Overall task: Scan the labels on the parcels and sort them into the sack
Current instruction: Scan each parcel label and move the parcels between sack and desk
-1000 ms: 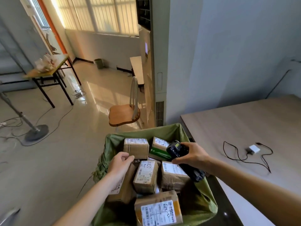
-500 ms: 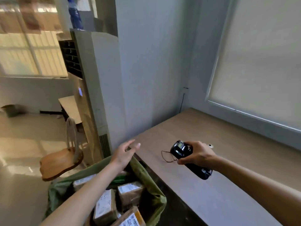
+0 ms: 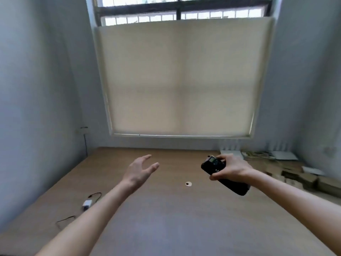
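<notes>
A: Where does the camera sit?

B: There is one view only, worn on the person's head. It looks forward and slightly down, square onto a window blind (image 3: pixel 179 78) on the far wall.

A: How near is it?

B: Close to the table (image 3: pixel 166 218), whose top fills the lower half. Both forearms enter from the bottom edge. The left hand (image 3: pixel 138 170) and right hand (image 3: pixel 230 169) sit near mid-frame, over the table.

A: Any distortion?

B: Yes, the lens is wide: the side walls bow inward, and the right edge is blurred.

A: Do any views overlap?

B: With one camera, nothing is shared.
</notes>
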A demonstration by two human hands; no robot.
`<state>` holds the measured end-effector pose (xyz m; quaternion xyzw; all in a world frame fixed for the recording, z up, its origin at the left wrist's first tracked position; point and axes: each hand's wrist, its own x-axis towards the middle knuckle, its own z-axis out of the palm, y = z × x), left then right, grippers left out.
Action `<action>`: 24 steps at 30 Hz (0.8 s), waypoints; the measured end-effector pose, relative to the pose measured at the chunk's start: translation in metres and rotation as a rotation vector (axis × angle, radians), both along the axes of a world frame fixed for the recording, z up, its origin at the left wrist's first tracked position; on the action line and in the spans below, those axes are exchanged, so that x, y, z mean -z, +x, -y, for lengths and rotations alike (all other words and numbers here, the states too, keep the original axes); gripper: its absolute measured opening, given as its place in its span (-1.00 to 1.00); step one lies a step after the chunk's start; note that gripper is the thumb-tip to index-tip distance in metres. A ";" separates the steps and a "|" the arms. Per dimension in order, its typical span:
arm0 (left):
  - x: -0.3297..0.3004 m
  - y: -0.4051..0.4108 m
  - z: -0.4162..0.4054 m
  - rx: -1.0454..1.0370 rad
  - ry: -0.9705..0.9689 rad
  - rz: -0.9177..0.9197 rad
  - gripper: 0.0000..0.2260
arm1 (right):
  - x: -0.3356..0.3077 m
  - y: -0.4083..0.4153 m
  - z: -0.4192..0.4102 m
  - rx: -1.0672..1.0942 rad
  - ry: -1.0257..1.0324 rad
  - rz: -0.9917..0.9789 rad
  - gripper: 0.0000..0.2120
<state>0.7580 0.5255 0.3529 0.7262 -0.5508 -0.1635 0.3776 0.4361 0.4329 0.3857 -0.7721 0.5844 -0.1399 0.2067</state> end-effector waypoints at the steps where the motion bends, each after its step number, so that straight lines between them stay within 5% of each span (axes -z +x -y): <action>1: -0.001 -0.032 0.019 0.045 0.004 0.006 -0.44 | -0.004 -0.035 0.003 0.053 -0.004 -0.007 -0.21; 12: 0.029 -0.360 0.167 0.441 0.061 0.031 -0.32 | -0.003 -0.349 0.025 0.588 -0.029 -0.055 -0.27; 24: 0.080 -0.532 0.309 0.601 0.156 0.096 -0.39 | 0.056 -0.502 0.110 0.764 0.129 -0.053 -0.25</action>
